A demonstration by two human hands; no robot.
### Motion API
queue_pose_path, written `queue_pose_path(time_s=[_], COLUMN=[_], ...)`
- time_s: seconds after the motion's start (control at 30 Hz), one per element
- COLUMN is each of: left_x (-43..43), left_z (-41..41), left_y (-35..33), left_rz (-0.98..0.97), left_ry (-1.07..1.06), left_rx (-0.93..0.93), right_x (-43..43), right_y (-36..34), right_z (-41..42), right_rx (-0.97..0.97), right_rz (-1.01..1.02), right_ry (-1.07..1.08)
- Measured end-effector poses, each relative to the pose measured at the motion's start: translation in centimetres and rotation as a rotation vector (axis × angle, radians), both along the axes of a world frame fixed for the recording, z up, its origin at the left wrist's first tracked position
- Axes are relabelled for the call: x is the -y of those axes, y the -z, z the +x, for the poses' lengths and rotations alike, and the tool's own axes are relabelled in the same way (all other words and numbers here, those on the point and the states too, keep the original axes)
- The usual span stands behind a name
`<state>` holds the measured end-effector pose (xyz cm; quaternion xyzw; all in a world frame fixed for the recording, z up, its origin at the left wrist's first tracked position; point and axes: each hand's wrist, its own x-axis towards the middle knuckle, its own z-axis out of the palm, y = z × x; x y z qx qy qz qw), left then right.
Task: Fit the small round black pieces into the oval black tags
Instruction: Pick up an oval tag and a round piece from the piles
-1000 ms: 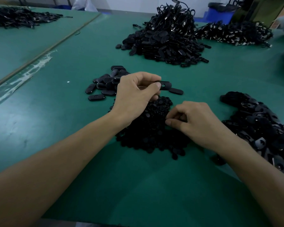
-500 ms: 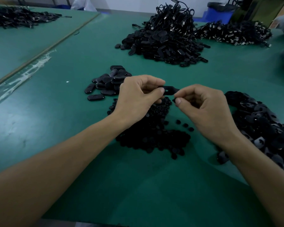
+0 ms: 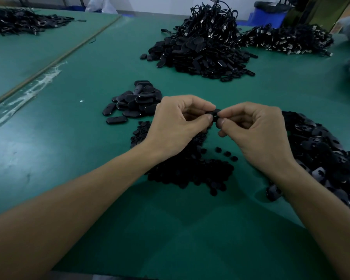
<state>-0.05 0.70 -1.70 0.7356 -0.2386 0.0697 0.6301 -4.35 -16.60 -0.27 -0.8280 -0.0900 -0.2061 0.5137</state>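
**Position.** The tag (image 3: 215, 115) is held in the air between both hands, above the far edge of the heap of round pieces (image 3: 190, 170) and clear of the counter (image 3: 69, 158). Only a short black span of it shows between the two thumbs.

**Grip.** The left hand (image 3: 180, 124) pinches one end of the tag between its thumb and curled fingers (image 3: 202, 107). The right hand (image 3: 255, 130) pinches the other end with thumb and forefinger, its remaining fingers curled under. A round piece is probably trapped beneath the right thumb. It is hidden, so seating cannot be confirmed.

**Procedure (judged).**
1. Hold the tag level and rigid with the left hand, and do not let it twist.
2. Centre the round piece over the recess before applying force. An offset piece is likely to tilt and jam.
3. Press straight in with the thumb pad, supporting the tag from behind with the forefinger.
4. Check that the piece sits flush. If one edge stands proud, reseat it and do not force it.
5. Work over the heap, so a dropped piece lands among its kind.

**Surroundings.** A few stray round pieces (image 3: 226, 153) lie just beside the heap. A small tag pile (image 3: 135, 102) lies behind the left hand. A larger pile of black parts (image 3: 331, 156) lies under the right forearm. Big corded heaps (image 3: 200, 47) stand well apart at the far side.
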Motion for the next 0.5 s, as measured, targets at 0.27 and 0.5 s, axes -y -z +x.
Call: queue_pose_path(time_s=[0.27, 0.5], left_x=[0.11, 0.15], left_z=[-0.1, -0.24], left_y=[0.13, 0.2], left_rz=[0.081, 0.17], left_ry=[-0.014, -0.003], left_rx=[0.082, 0.157], right_x=[-0.36, -0.34], right_y=[-0.17, -0.29], right_z=[-0.52, -0.81], right_rx=[0.055, 0.042], right_rz=[-0.127, -0.273], right_ry=[0.044, 0.045])
